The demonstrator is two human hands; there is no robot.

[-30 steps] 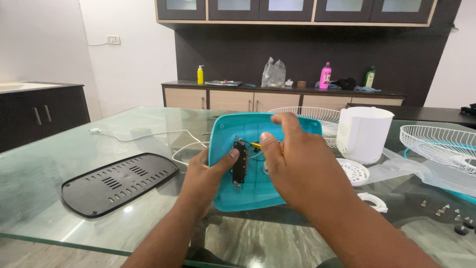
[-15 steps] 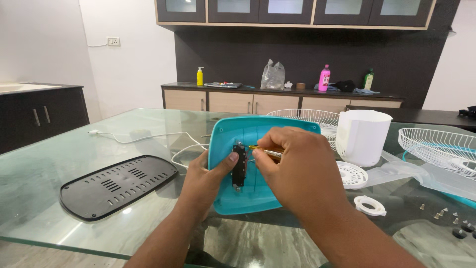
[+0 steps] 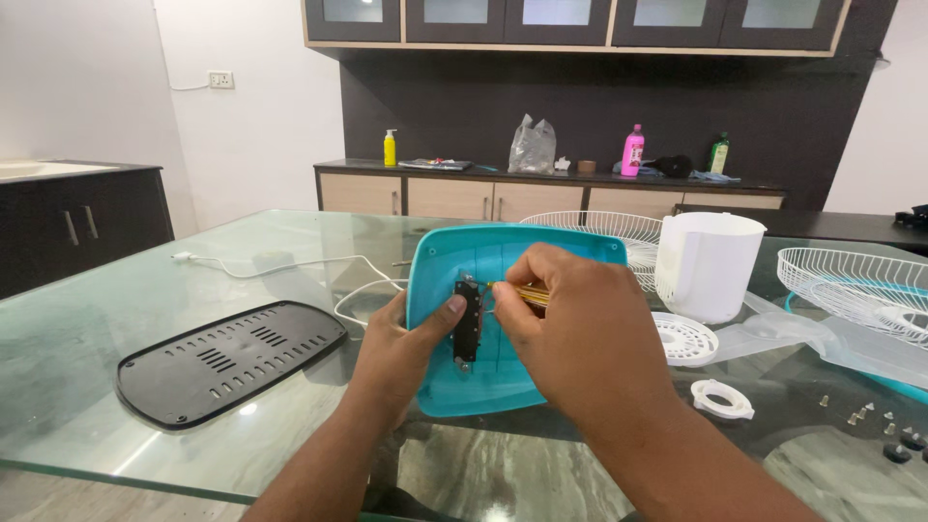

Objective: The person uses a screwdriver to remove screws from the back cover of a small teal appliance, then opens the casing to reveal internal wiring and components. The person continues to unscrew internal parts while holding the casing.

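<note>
A teal plastic fan base cover (image 3: 483, 391) stands tilted up on the glass table (image 3: 145, 290). My left hand (image 3: 401, 353) grips its left edge, the thumb pressing a small black switch block (image 3: 467, 324) mounted inside it. My right hand (image 3: 575, 333) is closed around a yellow-handled screwdriver (image 3: 522, 293), whose tip points left at the top of the black block. Most of the screwdriver is hidden in my fist.
A black vented base plate (image 3: 227, 360) lies at the left, a white cable (image 3: 290, 266) behind it. White housing (image 3: 709, 263), wire fan grilles (image 3: 855, 285), white rings (image 3: 723, 398) and loose screws (image 3: 870, 416) sit at the right. A counter with bottles stands behind.
My right hand dropped from above the cover, closed on the screwdriver and brought its tip to the black block. My left hand kept its hold on the cover.
</note>
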